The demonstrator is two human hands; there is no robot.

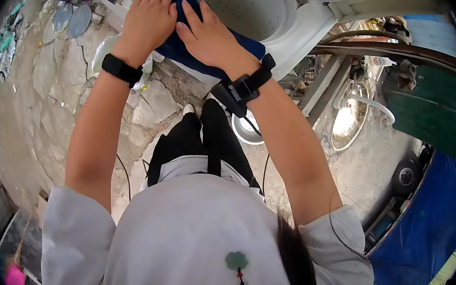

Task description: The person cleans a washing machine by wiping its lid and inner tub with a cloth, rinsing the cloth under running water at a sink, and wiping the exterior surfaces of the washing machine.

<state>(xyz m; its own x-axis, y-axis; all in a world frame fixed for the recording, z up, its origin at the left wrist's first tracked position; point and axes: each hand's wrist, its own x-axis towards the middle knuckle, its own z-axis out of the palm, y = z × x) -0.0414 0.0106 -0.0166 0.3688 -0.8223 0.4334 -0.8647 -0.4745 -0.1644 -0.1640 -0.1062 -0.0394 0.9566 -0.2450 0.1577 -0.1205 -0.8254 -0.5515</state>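
A: Head view: where did the blue cloth (195,48) lie?
B: Draped over the washing machine (305,27) rim, left hand (149,17) and right hand (205,35) pressed flat, unclenched.
A: Handling?
B: Probably soft, limp; best gathered by a fold.

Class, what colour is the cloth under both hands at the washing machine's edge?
Dark navy blue: the cloth shows best in the head view, under the left hand and right hand.

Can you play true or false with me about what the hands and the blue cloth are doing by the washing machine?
1. Both hands press on the blue cloth. True.
2. The left hand holds a cup. False: it lies flat on the cloth.
3. The washing machine drum is white with small holes. True.
4. The right hand wears a glove. False: it is bare, with a black band at the wrist.
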